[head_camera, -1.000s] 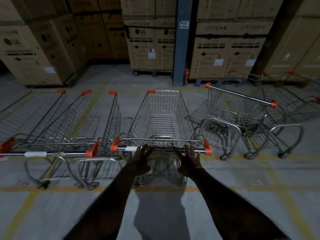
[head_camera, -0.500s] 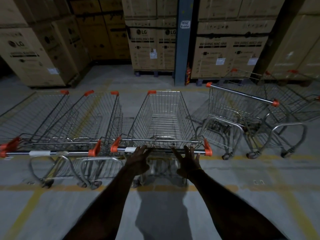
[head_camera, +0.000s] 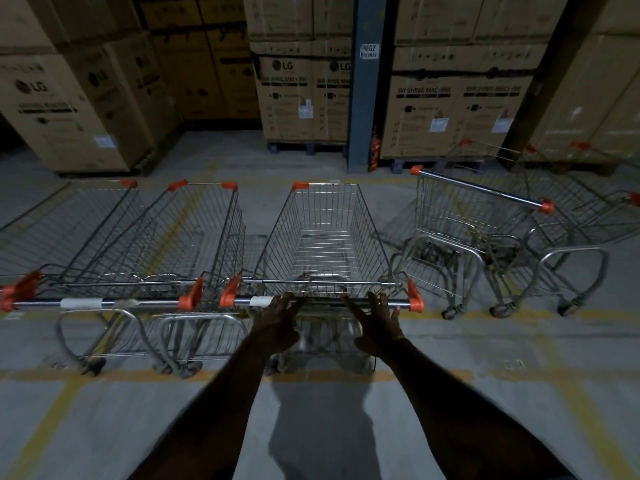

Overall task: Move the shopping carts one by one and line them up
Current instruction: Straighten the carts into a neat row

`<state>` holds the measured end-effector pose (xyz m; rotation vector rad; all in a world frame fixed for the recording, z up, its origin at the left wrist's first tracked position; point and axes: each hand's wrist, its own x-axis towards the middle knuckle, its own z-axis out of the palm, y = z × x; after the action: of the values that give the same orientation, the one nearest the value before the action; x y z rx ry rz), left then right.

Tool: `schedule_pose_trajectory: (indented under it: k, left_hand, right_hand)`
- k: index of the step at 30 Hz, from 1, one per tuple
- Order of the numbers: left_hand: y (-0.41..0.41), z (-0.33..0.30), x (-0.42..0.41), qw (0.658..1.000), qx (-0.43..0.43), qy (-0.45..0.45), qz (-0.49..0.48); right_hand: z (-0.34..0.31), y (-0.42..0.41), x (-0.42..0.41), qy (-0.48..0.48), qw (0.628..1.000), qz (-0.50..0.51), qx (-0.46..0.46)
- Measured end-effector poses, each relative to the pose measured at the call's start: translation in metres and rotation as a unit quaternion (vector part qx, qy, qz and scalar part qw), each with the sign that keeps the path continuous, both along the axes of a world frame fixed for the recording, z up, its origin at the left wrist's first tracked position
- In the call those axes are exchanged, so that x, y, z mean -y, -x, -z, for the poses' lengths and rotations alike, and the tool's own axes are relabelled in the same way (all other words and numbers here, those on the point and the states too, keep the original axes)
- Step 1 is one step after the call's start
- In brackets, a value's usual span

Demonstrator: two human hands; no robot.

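A concrete floor (head_camera: 450, 427) marked with yellow lines fills the lower part of the view, and stacks of large cardboard boxes (head_camera: 301, 95) printed with washing machine labels stand along the far side, split by a grey steel column (head_camera: 367, 98). Three shopping carts stand side by side with their handles toward the person: the far left cart (head_camera: 62, 230) and the second cart (head_camera: 194, 233) sit close together behind one long handle bar, and the middle cart (head_camera: 329, 237) stands just beside them, its orange handle end nearly touching theirs. To the right, a sideways cart (head_camera: 464, 230) stands turned at an angle, apart from the row, with another cart (head_camera: 588, 216) behind it near the boxes. A small red fire extinguisher (head_camera: 374, 147) rests at the foot of the column. Both bare arms reach forward to the middle cart's handle (head_camera: 325, 301). The left hand (head_camera: 277, 320) has its fingers spread and straight, the fingertips at the bar. The right hand (head_camera: 377, 320) is likewise spread wide, fingers straight and reaching the bar, gripping nothing. A thin band circles the right wrist
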<state>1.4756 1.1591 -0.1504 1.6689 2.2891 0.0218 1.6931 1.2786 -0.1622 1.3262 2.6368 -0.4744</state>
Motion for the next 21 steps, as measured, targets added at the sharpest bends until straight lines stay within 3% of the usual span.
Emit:
schedule_pose_trajectory:
  k: [21]
  left_hand:
    - [-0.011,-0.017,0.007,0.999,0.024,0.021,-0.005]
  right_hand:
    - [0.005,-0.001,-0.013,-0.011,0.999,-0.035,0.031]
